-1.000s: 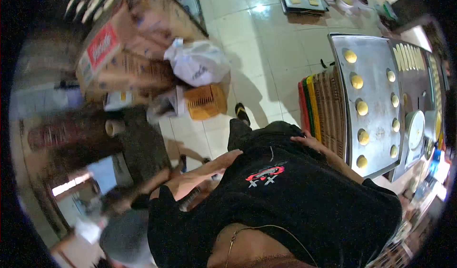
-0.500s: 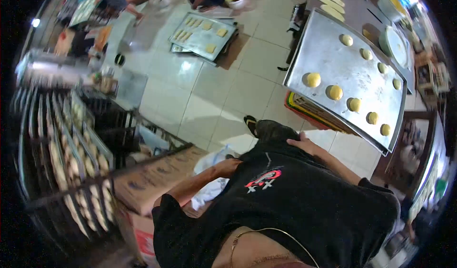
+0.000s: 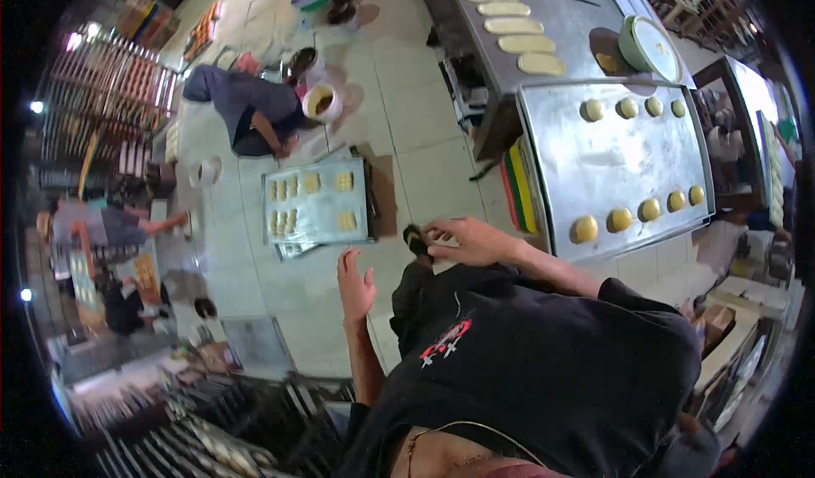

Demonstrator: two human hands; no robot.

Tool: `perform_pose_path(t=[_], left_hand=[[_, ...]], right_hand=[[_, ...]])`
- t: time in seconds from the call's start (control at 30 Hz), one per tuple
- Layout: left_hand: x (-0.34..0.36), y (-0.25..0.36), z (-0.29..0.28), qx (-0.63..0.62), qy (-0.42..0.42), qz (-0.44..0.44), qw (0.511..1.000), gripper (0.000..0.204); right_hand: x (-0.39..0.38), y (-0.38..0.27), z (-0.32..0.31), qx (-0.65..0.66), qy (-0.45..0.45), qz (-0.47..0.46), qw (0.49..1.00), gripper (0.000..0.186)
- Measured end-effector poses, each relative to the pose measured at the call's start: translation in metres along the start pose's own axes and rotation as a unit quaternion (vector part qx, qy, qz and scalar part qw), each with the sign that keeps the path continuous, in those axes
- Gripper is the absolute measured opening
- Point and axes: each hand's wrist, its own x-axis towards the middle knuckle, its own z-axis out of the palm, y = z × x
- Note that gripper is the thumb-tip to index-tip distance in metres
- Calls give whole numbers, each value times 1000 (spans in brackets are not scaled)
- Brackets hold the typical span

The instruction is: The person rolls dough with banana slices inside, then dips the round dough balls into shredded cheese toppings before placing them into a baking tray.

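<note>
My left hand [image 3: 356,283] is raised in front of my body over the floor, its fingers loosely bent and apart, holding nothing. My right hand [image 3: 463,240] is near my waist and above my sandalled foot [image 3: 415,242], open with curved fingers and nothing visible in them. To the right lies a metal tray [image 3: 613,160] with two rows of round dough balls [image 3: 620,221]. Beyond it, elongated dough pieces [image 3: 520,25] line a steel worktable [image 3: 564,41], beside a pale bowl [image 3: 645,49]. Ahead on the floor, stacked trays [image 3: 314,210] hold small pale pastries [image 3: 344,181].
A crouching person [image 3: 238,109] works near white tubs [image 3: 320,103] at upper left; another person [image 3: 106,219] is further left. Racks of trays [image 3: 115,92] stand behind them and along the lower edge [image 3: 221,444]. Colored stacked boards [image 3: 515,189] sit under the right-hand tray.
The view has swung from boxes and racks toward the worktable and workers. Both my hands have come off my shirt and risen forward, the left more extended.
</note>
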Motion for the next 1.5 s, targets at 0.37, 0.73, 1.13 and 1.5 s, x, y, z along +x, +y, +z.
perform_pose_path(t=[0.37,0.73,1.13,1.5], left_hand=[[371,36,7,-67,-384,188,902,58],[651,147,54,-71,-396,294,867,57],[923,290,144,-175,-510,349,767,46],[1086,671,453,-221,-471,397,756,56]], right_hand=[[133,-1,-113,-82,403,192,891,40],[271,31,-351,-27,656,182,732,37],[287,114,-712,201,829,129,506,33],[185,186,-842,416,854,127,284,69]])
